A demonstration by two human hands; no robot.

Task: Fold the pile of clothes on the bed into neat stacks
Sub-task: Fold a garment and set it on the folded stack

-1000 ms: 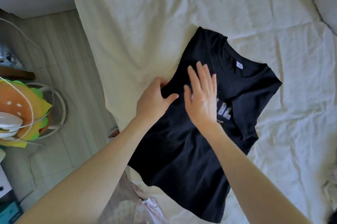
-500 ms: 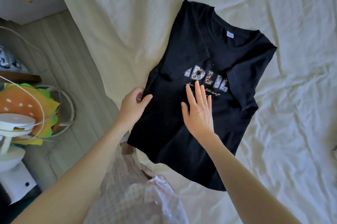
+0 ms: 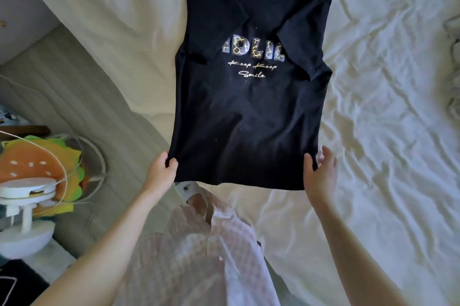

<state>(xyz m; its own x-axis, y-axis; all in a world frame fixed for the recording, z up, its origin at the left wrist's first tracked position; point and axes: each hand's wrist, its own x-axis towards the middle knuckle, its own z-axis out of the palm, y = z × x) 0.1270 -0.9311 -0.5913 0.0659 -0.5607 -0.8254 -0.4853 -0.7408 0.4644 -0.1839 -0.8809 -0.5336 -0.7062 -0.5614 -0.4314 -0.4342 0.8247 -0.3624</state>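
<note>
One black shirt (image 3: 249, 111) lay on the bed (image 3: 385, 106), its two hem corners pinched by the left hand (image 3: 161, 171) and right hand (image 3: 319, 173), open sheet rightward.

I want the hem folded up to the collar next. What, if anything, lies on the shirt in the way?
Nothing visible: the black T-shirt lies flat, sleeves folded in, and the left hand and right hand grip its hem corners.

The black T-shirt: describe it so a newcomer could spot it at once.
On the white bed sheet, find the black T-shirt lying flat, sleeves folded inward, both hands gripping its lower corners. Unlike the pale pink checked garment nearer the person, it is dark, with "Keep Keep Smile" in gold script.
</note>
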